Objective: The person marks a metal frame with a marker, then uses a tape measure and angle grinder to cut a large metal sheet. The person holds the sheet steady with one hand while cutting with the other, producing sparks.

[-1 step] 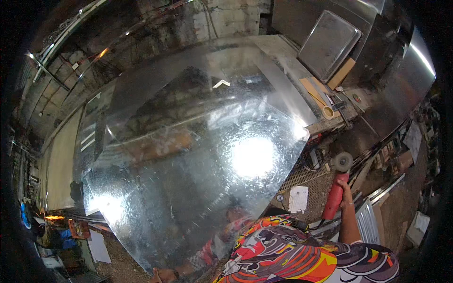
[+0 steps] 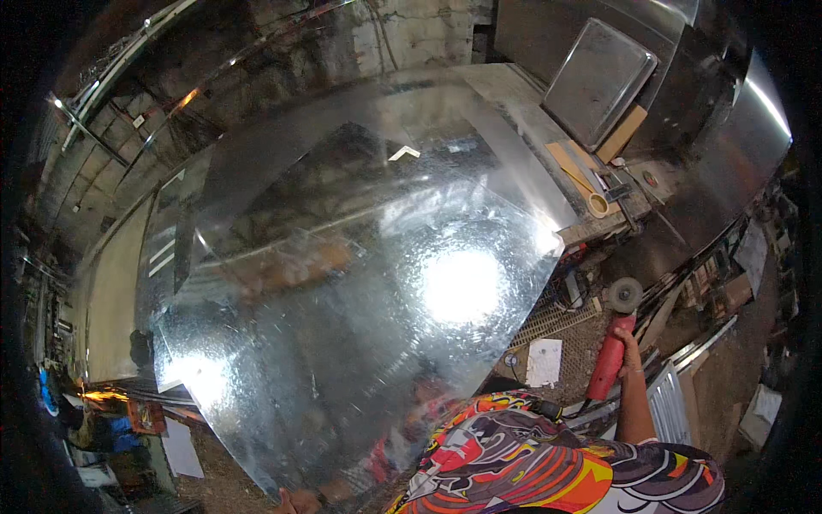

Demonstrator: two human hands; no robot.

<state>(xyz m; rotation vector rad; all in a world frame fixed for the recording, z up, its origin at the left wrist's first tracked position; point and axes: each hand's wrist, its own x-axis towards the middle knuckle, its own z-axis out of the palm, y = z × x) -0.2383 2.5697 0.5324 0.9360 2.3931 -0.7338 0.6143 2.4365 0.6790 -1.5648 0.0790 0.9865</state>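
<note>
A large shiny metal sheet [image 2: 342, 377] spreads over the worktable and reaches to my body, with bright lamp glare on it. At the lower picture edge my left hand [image 2: 297, 500] grips the sheet's near edge; part of the hand is cut off. Off the sheet's right side, my right hand [image 2: 628, 349] is wrapped round the red body of an angle grinder [image 2: 608, 364]. The grinder's round disc [image 2: 626, 295] points away from me, apart from the sheet. Whether the disc spins cannot be made out.
A small V-shaped metal piece [image 2: 404, 153] lies on the sheet. Beyond its right edge are a tape roll [image 2: 597, 204] and a metal tray [image 2: 599, 83]. Metal strips [image 2: 666, 403] lie by my right arm. Sparks [image 2: 104, 396] fly at the far left, near a person in blue.
The sparks at the far left are larger. The view has shifted very slightly; both hands, the grinder and the sheet otherwise look the same.
</note>
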